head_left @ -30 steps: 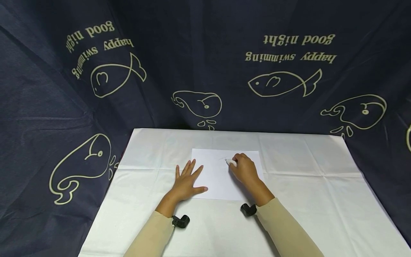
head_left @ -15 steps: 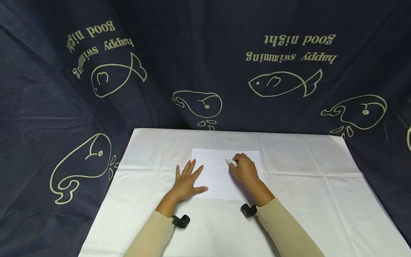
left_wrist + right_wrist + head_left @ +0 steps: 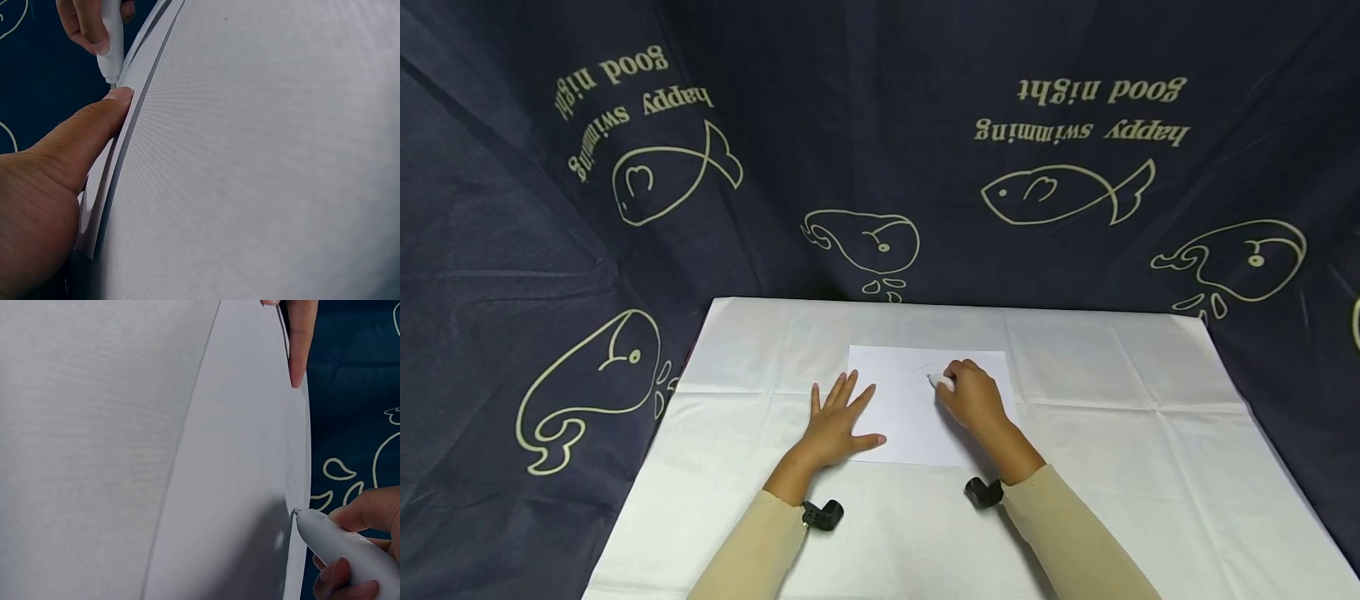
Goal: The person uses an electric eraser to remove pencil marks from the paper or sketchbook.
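A sheet of white paper (image 3: 902, 421) lies on the white-covered table, with faint thin lines near its far edge. On the sheet's left side rests my left hand (image 3: 831, 435), fingers spread and thumb stretched across the paper. My right hand (image 3: 976, 400) pinches a thick white pen (image 3: 344, 547) with a narrow metal tip. In the right wrist view that tip meets the paper beside the faint marks. The left wrist view shows the pen (image 3: 111, 56) beyond my left thumb (image 3: 94, 134). My right hand hides part of the sheet's right side and much of the pen in the head view.
A white cloth (image 3: 1135, 483) with fold creases covers the table. Behind and to the left hangs a dark blue curtain (image 3: 880, 125) printed with fish, whales and lettering. Small black cameras (image 3: 823, 516) sit on both wrists, over beige sleeves (image 3: 1075, 533).
The pen tip has shifted very slightly toward me on the paper, and the right hand with it. My left hand stays in place on the sheet.
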Motion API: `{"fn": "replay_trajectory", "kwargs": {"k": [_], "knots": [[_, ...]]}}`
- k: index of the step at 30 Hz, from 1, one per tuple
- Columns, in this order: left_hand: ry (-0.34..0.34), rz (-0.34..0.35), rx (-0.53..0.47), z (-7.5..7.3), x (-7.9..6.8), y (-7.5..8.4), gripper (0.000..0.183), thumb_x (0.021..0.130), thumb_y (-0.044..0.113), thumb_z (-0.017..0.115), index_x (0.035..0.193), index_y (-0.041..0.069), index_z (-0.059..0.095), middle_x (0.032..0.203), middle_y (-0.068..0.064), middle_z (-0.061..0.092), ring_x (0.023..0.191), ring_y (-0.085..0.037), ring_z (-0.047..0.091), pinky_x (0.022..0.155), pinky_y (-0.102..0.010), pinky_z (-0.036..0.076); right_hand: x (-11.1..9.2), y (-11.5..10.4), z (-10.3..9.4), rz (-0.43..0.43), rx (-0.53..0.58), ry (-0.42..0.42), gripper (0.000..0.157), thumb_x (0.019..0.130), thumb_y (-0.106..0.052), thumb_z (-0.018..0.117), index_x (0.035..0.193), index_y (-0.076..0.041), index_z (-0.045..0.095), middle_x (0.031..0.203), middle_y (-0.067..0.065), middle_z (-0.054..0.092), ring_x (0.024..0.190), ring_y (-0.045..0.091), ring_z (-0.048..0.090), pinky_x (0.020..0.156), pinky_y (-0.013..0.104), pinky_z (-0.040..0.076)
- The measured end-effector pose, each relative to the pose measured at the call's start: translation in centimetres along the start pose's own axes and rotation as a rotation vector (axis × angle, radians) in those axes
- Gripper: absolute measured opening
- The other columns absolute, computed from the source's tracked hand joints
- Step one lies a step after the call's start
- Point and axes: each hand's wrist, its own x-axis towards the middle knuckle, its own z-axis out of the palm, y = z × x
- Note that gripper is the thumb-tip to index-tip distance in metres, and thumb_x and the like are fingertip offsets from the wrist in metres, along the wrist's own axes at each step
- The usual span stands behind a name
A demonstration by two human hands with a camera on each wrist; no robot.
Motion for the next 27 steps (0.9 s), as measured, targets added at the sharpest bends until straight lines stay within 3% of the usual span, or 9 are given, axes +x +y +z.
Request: {"fn": "replay_trajectory", "kwargs": {"k": [9,27], "knots": [[-0.001,0.002,-0.004,-0.17,-0.1,0.19,0.089,0.089,0.06,0.068,0.16,0.022,0.031,0.172,-0.012,0.008,0.16,-0.033,0.001,0.12,-0.07,-0.01,0.65,0.41,0.32,0.016,-0.007,0.018,0.021,0.092,-0.018,0.07,0.103,0.0,0.069,0.101,0.018,0.068,0.076,0.028,0.064,0.068,0.043,0.054],[0.004,0.009,-0.006,-0.16,-0.15,0.15,0.089,0.089,0.059,0.069,0.16,0.021,0.032,0.172,-0.013,0.008,0.16,-0.033,0.002,0.12,-0.07,-0.01,0.67,0.61,0.41,0.006,0.014,0.035,0.023,0.089,-0.017,0.073,0.105,-0.001,0.072,0.103,0.018,0.07,0.081,0.031,0.068,0.072,0.046,0.055]]}}
